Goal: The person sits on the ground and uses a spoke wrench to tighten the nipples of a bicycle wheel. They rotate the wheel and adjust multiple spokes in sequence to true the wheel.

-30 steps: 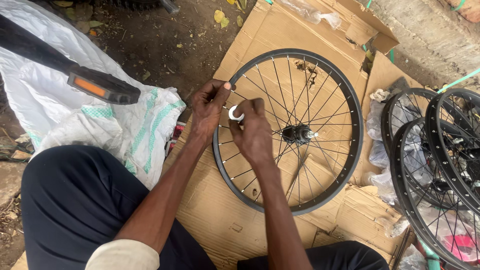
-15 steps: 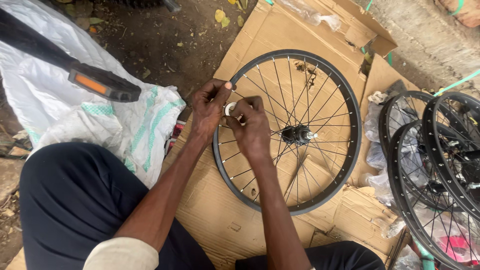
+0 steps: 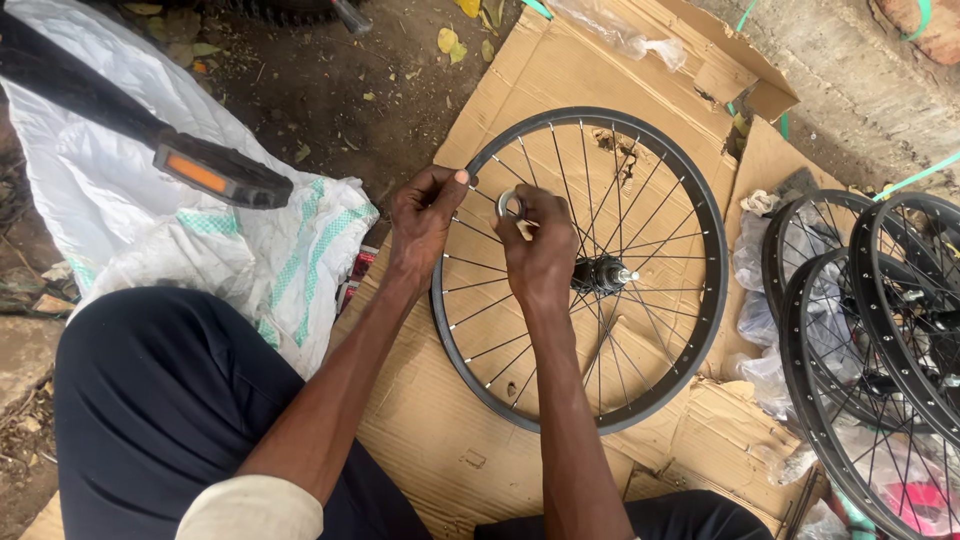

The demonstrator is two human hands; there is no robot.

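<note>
1. Nearest, dark-trousered knees and two bare forearms reach forward over flattened brown cardboard (image 3: 470, 450) on the ground.
2. The left hand (image 3: 425, 215) pinches the near upper rim of the black spoked bicycle wheel (image 3: 690, 330), its grip closed on rim and spoke.
3. The right hand (image 3: 540, 250) is curled shut around a small silver ring-shaped spoke tool (image 3: 509, 206), held at the spokes just inside the rim.
4. The wheel lies flat, laced, hub fitted; judging by this, spoke adjustment is under way, with no tyre on it yet.
5. Farther right, more black spoked wheels (image 3: 880, 330) lie stacked over clear plastic wrapping; left lies a white woven sack (image 3: 130, 230), contents unseen.
</note>
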